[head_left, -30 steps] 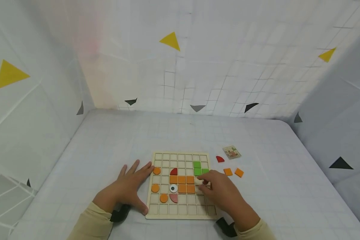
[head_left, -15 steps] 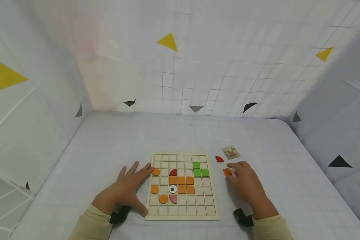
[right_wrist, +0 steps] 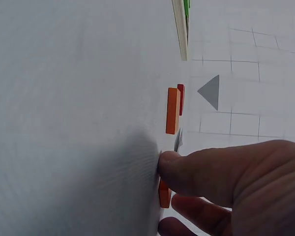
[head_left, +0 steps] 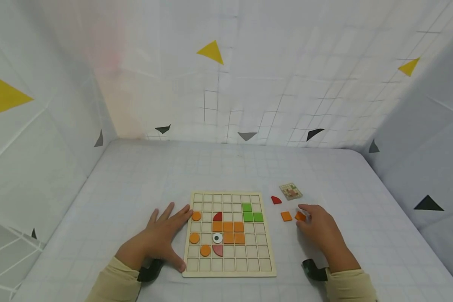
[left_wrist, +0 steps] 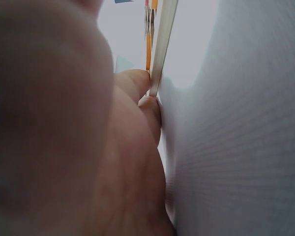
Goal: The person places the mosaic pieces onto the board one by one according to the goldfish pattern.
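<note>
A light wooden grid board (head_left: 230,265) lies flat on the table. Orange squares (head_left: 228,227), orange discs (head_left: 205,251), green squares (head_left: 247,207), a red quarter-circle (head_left: 218,217), a pink quarter-circle (head_left: 218,250) and a white eye disc (head_left: 217,238) sit in its cells. My left hand (head_left: 156,237) is spread along the board's left edge, thumb at the lower corner, fingertips touching higher up. Right of the board, my right hand (head_left: 322,230) pinches an orange square tile (head_left: 300,216) at the table surface. The right wrist view shows the thumb against that tile (right_wrist: 164,194), partly covering it.
Another orange square tile (head_left: 286,216) lies between the board and my right hand. Behind it are a loose red quarter-circle (head_left: 276,200) and a small pattern card (head_left: 291,191). White cloth walls (head_left: 241,84) stand at the back and sides.
My right hand has left the board and moved right, past the nearer orange tile to the farther one. The left hand keeps its place at the board's edge.
</note>
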Demonstrator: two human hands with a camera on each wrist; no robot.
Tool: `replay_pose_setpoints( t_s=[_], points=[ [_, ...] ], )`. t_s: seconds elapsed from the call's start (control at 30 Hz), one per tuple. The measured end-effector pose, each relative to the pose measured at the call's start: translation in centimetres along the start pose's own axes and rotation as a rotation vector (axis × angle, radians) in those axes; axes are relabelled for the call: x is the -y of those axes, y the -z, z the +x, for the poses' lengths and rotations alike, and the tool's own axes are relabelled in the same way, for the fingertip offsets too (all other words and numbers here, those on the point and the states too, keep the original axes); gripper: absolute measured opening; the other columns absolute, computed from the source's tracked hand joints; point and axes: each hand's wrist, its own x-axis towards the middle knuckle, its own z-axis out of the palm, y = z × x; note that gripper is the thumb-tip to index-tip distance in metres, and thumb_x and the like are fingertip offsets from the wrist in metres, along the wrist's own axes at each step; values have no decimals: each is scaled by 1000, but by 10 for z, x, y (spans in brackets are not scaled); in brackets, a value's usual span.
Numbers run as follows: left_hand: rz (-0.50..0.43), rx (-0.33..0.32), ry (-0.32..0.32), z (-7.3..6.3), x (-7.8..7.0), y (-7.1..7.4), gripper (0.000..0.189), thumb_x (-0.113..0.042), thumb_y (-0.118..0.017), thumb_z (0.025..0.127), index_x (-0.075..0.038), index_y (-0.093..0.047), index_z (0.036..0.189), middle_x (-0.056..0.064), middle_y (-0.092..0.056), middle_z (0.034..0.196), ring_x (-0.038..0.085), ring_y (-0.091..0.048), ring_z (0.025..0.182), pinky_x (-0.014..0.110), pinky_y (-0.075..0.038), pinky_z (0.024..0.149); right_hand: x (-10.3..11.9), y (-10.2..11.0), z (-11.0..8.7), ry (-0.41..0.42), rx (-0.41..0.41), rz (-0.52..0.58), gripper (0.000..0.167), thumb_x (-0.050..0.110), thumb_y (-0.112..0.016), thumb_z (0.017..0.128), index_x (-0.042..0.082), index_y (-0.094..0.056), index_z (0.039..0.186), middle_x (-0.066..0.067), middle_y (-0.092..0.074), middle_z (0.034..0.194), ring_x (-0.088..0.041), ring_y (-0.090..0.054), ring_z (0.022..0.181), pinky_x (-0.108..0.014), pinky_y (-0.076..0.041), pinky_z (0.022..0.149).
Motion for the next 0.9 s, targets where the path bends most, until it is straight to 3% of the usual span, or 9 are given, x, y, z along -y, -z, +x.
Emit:
replay_pose_setpoints(
  t_s=[0.3,0.57,0.9],
  points=[
    [-6,-1,5,-1,-1,0,142,-66,-95,41,-31,-28,161,-7,-19,171,37,4,159,70,9,121,1,-2,2,-8,21,17,49,12,-75,90,3,-61,136,-19,-67,121,-34,-61,106,-55,-55,96],
    [-5,-1,5,0,0,-1,142,-66,-95,41,-32,-28,161,-8,-20,170,36,3,159,69,9,121,9,-4,-4,-6,23,46,45,17,-72,88,7,-66,132,-16,-67,119,-30,-60,103,-51,-57,91],
    [-2,-5,6,0,0,-1,141,-66,-95,41,-32,-28,161,-6,-19,171,38,3,159,70,9,121,49,-6,-30,186,-34,88,24,20,-70,89,19,-78,112,3,-66,106,-20,-56,93,-32,-51,75]
  ],
)
